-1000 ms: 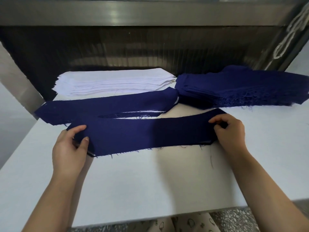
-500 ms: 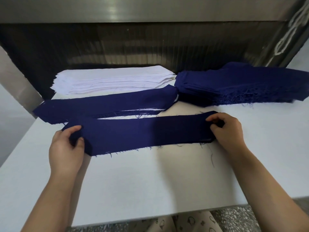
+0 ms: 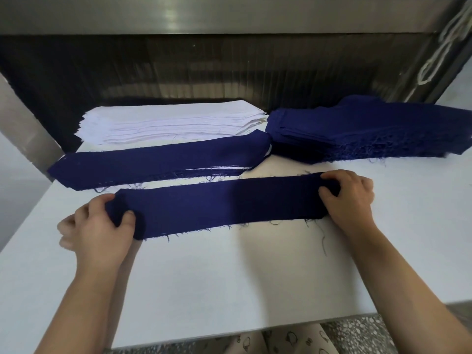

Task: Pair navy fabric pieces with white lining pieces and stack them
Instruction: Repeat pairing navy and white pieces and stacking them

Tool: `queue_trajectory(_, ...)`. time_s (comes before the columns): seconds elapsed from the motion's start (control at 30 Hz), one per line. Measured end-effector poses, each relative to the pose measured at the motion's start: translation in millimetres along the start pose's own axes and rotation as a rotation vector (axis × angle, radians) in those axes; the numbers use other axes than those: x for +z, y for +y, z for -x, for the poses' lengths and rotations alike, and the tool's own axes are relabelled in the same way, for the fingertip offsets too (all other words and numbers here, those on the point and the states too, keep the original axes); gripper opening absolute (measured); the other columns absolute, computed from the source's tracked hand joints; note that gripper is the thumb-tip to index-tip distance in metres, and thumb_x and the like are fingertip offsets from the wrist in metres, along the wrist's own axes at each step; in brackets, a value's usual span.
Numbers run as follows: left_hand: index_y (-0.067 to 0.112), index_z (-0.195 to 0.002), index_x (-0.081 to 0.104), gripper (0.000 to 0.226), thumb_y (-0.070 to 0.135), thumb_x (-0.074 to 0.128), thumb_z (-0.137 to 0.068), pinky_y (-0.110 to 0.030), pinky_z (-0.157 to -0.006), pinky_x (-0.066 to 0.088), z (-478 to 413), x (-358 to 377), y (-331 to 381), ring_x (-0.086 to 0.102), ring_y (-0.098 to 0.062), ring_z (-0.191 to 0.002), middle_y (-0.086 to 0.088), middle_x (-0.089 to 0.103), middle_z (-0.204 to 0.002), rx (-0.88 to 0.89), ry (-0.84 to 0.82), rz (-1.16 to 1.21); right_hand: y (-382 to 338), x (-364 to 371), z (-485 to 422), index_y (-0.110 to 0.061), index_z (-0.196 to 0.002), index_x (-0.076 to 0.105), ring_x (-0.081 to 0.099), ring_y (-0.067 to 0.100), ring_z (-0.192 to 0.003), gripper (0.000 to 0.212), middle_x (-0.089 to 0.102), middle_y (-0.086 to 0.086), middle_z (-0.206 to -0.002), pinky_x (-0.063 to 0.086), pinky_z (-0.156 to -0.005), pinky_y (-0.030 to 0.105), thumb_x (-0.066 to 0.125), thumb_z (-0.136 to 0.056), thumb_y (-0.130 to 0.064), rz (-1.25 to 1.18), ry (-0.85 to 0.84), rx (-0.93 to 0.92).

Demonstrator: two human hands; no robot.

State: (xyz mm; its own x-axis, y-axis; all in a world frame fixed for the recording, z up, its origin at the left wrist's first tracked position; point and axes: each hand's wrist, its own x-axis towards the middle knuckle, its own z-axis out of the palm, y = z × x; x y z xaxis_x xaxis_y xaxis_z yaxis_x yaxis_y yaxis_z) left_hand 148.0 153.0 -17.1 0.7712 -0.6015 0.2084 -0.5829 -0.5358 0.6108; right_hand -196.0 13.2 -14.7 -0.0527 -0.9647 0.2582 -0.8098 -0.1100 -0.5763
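Note:
A long navy fabric strip (image 3: 219,204) with frayed edges lies stretched across the white table (image 3: 229,290). My left hand (image 3: 99,229) pinches its left end and my right hand (image 3: 350,198) grips its right end. Behind it lies a paired stack (image 3: 158,163), navy on top with thin white lining edges showing at its front. Further back, a pile of white lining pieces (image 3: 168,122) sits at the left. A pile of navy pieces (image 3: 367,129) sits at the right.
A dark ribbed wall with a metal beam (image 3: 229,14) overhangs the back of the table. A metal post (image 3: 23,129) stands at the left. A white cord (image 3: 439,52) hangs at the upper right. The table's front edge runs just above my patterned lap.
Both hands have kept hold of the strip's ends. The strip now lies apart from the paired stack, with a bare gap between them, where before its left end overlapped that stack.

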Motion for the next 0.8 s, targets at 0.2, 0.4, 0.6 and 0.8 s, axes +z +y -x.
queue_trajectory(0.2, 0.014, -0.130, 0.049, 0.050, 0.027, 0.067, -0.085, -0.047, -0.098, 0.025, -2.2, 1.0, 3.4, 0.035, -0.044, -0.122, -0.023, 0.053, -0.126, -0.026, -0.060, -0.100, -4.0, 3.8, 2.8, -0.016, -0.138, 0.032, 0.030, 0.031, -0.121, 0.056, 0.045, 0.011, -0.132, 0.021, -0.097, 0.042, 0.051, -0.087, -0.031, 0.215, -0.068, 0.140)
queue_trajectory(0.4, 0.022, -0.126, 0.050, 0.040, 0.023, 0.063, -0.088, -0.043, -0.090, 0.024, 2.1, -0.3, 0.5, 0.043, -0.039, -0.107, -0.012, 0.061, -0.106, 0.093, -0.026, -0.054, -3.8, 1.3, 3.3, -0.020, -0.136, 0.030, 0.044, 0.030, -0.113, 0.058, 0.049, 0.008, -0.123, 0.025, -0.098, 0.043, 0.057, -0.084, -0.022, 0.036, -0.053, 0.050)
queue_trajectory(0.6, 0.045, -0.134, 0.033, 0.064, 0.008, 0.058, -0.089, -0.039, -0.088, 0.031, 5.6, -5.4, -0.4, 0.049, -0.024, -0.082, 0.008, 0.051, -0.098, 0.181, -0.005, 0.219, -6.1, -4.2, 7.7, -0.021, -0.138, 0.027, 0.032, -0.004, -0.067, 0.065, 0.025, 0.001, -0.140, 0.034, -0.070, 0.030, 0.052, -0.082, 0.000, -0.217, 0.078, -0.055)
queue_trajectory(0.8, 0.042, -0.142, 0.032, 0.081, -0.011, 0.053, -0.085, -0.036, -0.078, 0.037, 7.0, -5.0, -6.6, 0.042, 0.024, -0.081, 0.021, 0.034, -0.118, 0.288, 0.022, 0.313, -2.4, -3.0, 4.5, -0.020, -0.133, 0.044, 0.038, -0.009, -0.084, 0.064, 0.048, -0.004, -0.131, 0.029, -0.072, -0.005, 0.036, -0.079, 0.015, -0.198, 0.038, -0.114)
